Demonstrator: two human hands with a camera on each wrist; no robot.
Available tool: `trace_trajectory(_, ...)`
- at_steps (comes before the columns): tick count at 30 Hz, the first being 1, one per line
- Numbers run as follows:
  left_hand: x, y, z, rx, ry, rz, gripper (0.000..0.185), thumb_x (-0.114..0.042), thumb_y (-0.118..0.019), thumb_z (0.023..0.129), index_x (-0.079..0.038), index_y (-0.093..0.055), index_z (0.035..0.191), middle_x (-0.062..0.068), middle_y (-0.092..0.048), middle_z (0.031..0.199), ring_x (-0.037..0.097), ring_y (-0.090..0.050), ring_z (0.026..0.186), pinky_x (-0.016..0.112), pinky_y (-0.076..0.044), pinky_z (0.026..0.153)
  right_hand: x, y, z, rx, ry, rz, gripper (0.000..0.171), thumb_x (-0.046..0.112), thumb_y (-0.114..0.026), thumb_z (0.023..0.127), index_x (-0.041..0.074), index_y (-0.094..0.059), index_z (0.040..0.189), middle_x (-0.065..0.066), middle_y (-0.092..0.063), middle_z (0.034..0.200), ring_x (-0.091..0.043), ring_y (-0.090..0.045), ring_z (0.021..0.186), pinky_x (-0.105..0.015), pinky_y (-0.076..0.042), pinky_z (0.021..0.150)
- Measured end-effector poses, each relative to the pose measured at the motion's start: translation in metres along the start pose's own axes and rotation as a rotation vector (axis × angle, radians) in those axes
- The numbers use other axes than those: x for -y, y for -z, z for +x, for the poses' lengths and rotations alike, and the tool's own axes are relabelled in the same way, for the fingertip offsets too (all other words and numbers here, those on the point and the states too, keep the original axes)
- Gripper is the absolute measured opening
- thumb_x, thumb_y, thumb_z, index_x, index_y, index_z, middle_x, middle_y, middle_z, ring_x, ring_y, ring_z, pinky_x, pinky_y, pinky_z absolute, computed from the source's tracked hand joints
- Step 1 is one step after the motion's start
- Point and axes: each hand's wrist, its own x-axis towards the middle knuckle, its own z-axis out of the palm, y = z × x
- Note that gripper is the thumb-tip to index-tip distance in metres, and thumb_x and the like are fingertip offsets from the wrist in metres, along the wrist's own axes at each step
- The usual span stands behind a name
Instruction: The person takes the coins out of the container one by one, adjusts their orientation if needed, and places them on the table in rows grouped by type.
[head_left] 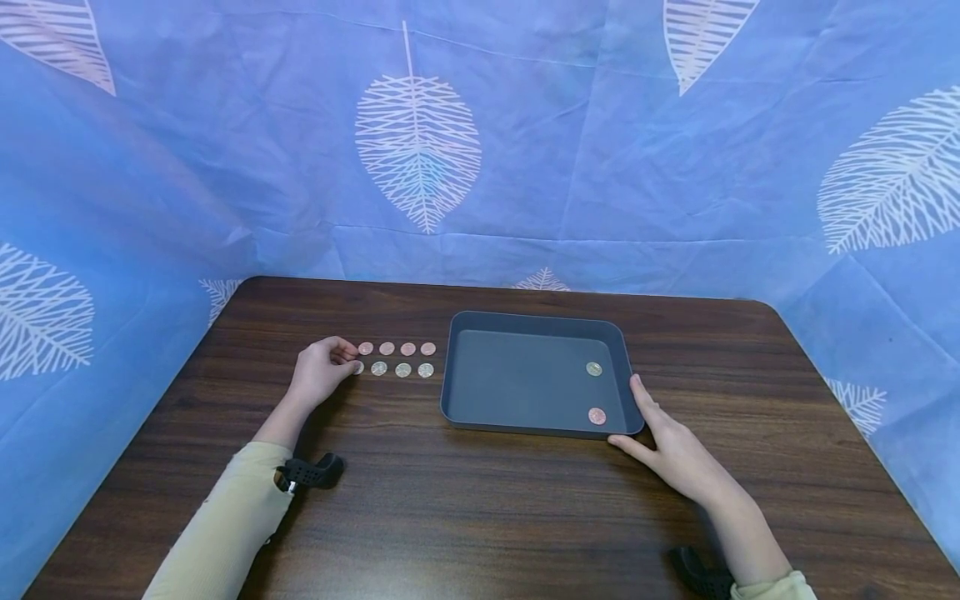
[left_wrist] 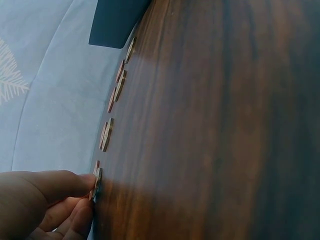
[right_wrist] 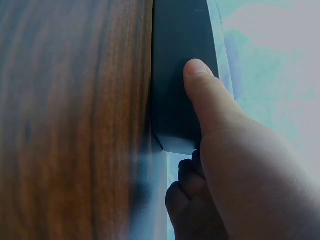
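Note:
My left hand (head_left: 321,371) is at the left end of two short rows of coins, its thumb and fingers pinching the silver coin (head_left: 359,367) there. The copper coin (head_left: 365,348) just behind lies close to the fingertips. The left wrist view shows the thumb (left_wrist: 75,183) at the edge of the nearest coins. On the right, my right hand (head_left: 678,450) rests against the near right corner of a dark grey tray (head_left: 517,431). Its thumb (right_wrist: 205,90) lies straight on the front wall, with the other fingers along the right side. Inside the tray are a silver coin (head_left: 594,369) and a copper coin (head_left: 597,416).
Between the left hand and the tray, more copper coins (head_left: 407,349) form the far row and silver coins (head_left: 402,370) the near row. Everything stands on a dark wooden table (head_left: 480,508). A blue leaf-patterned cloth (head_left: 525,167) hangs behind the table.

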Motion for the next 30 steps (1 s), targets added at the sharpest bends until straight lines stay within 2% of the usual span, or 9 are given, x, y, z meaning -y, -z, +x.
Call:
trace_trajectory(14,0.001,0.001,0.001,0.003,-0.003,-0.012,0.012,0.001,-0.07,0.084,0.003,-0.064,0.094,0.015,-0.065,0.088,0.027,-0.061,0.079,0.039,-0.05,0.071,-0.001,-0.001,0.001,-0.006,0.01,0.002,0.099,0.065,-0.052,0.087,0.018,0.005,0.154,-0.019,-0.007,0.157,-0.047,-0.022,0.136,-0.064,-0.028,0.099)
trace_trajectory(19,-0.004,-0.002,0.002,-0.025,-0.036,-0.028,0.011,0.002,-0.069,0.083,0.004,-0.064,0.093,0.016,-0.066,0.087,0.027,-0.061,0.078,0.038,-0.05,0.07,-0.002,-0.001,0.0,-0.004,0.012,0.005,0.099,0.064,-0.052,0.087,0.017,0.004,0.154,-0.02,-0.008,0.157,-0.047,-0.022,0.136,-0.064,-0.028,0.1)
trace_trajectory(24,-0.026,-0.012,0.005,-0.044,-0.081,-0.072,0.008,-0.001,-0.069,0.085,0.002,-0.066,0.093,0.013,-0.066,0.086,0.024,-0.061,0.077,0.036,-0.049,0.07,-0.003,-0.001,0.0,-0.004,0.016,0.008,0.099,0.063,-0.052,0.087,0.016,0.004,0.154,-0.021,-0.008,0.156,-0.047,-0.023,0.135,-0.063,-0.029,0.099)
trace_trajectory(28,-0.056,-0.026,0.007,-0.018,-0.123,-0.149,0.009,-0.004,-0.07,0.086,0.001,-0.067,0.093,0.009,-0.066,0.084,0.022,-0.06,0.077,0.035,-0.049,0.07,-0.002,0.0,-0.001,0.001,0.01,0.01,0.099,0.064,-0.052,0.087,0.018,0.005,0.154,-0.02,-0.008,0.157,-0.047,-0.023,0.135,-0.064,-0.029,0.099)
trace_trajectory(30,-0.073,-0.035,0.007,0.009,-0.17,-0.191,0.009,-0.003,-0.07,0.086,0.001,-0.067,0.094,0.008,-0.066,0.083,0.021,-0.06,0.076,0.034,-0.049,0.069,-0.002,0.0,0.0,0.003,0.005,0.01,0.099,0.065,-0.051,0.087,0.018,0.005,0.154,-0.019,-0.007,0.157,-0.047,-0.023,0.135,-0.064,-0.029,0.099)
